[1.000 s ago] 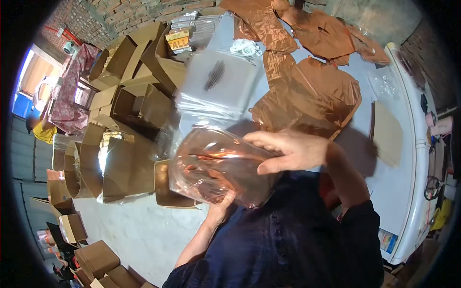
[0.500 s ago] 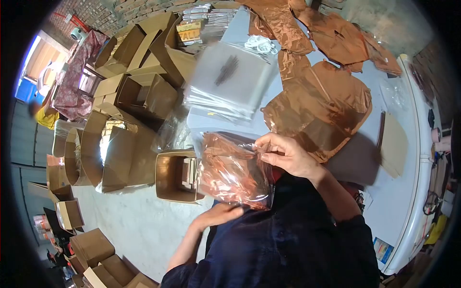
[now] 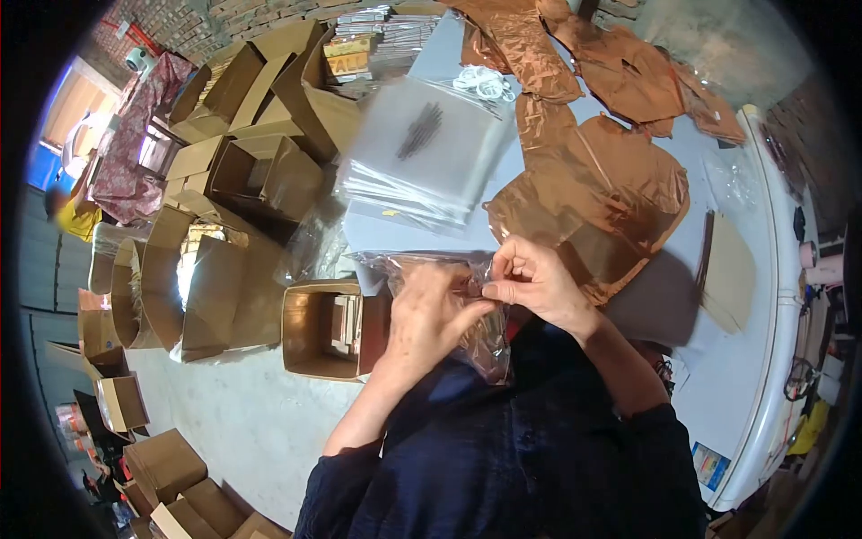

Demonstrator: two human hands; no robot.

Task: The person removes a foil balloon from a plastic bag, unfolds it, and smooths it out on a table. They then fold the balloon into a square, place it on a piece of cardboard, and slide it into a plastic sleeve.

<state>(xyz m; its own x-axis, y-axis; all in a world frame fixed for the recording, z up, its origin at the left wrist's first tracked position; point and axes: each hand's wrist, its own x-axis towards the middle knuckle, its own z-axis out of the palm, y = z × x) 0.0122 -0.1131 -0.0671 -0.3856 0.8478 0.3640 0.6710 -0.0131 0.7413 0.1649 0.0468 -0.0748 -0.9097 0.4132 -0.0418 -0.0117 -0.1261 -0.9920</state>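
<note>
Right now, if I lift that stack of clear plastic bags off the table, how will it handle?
The stack of clear plastic bags would likely sag, since the sheets look thin. The glossy layers are fanned at the edge, so they may slide apart. It is probably light, and the grey table beneath looks smooth.

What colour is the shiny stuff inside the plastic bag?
Copper-coloured foil inside the clear bag, best seen in the head view.
</note>
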